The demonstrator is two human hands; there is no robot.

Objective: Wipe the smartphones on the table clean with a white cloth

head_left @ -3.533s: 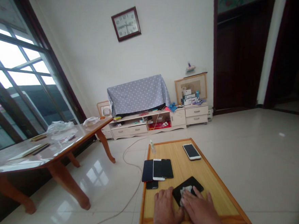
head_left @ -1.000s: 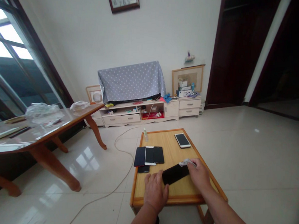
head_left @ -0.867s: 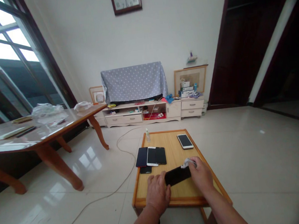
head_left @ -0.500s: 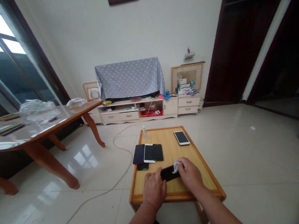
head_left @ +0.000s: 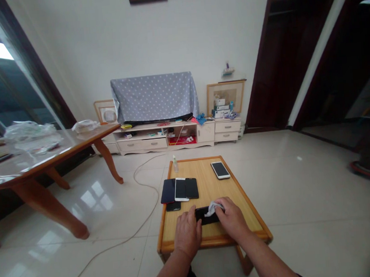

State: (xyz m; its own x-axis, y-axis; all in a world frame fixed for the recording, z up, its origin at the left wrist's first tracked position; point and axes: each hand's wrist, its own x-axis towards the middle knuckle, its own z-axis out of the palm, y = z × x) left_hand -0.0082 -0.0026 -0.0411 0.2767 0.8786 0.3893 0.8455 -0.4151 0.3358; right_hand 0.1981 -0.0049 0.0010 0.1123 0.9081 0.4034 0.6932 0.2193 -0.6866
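A dark smartphone point(head_left: 206, 216) lies sideways between my hands, above the near part of the small wooden table point(head_left: 206, 166). My left hand point(head_left: 187, 231) grips its left end, thumb at the lower edge and fingers at the upper. In my right hand point(head_left: 233, 219) a crumpled white cloth point(head_left: 212, 208) is pinched, pressed on the phone's face near its right end. Beyond the left hand lie several other phones side by side: a dark blue one point(head_left: 168, 190), a white-framed one point(head_left: 180, 190), a black one point(head_left: 191, 188) and a smaller black one point(head_left: 173, 206).
At the table's far right lies a white phone point(head_left: 220, 170); a small clear spray bottle point(head_left: 175, 163) stands at the far left corner. A cable point(head_left: 140, 226) runs along the floor. A larger table point(head_left: 62, 149) with plastic bags is at left, a low cabinet point(head_left: 141, 145) by the wall.
The cloth has slid a little leftward over the phone and shows more of itself. The phone is now held more level. My view has shifted slightly to the right.
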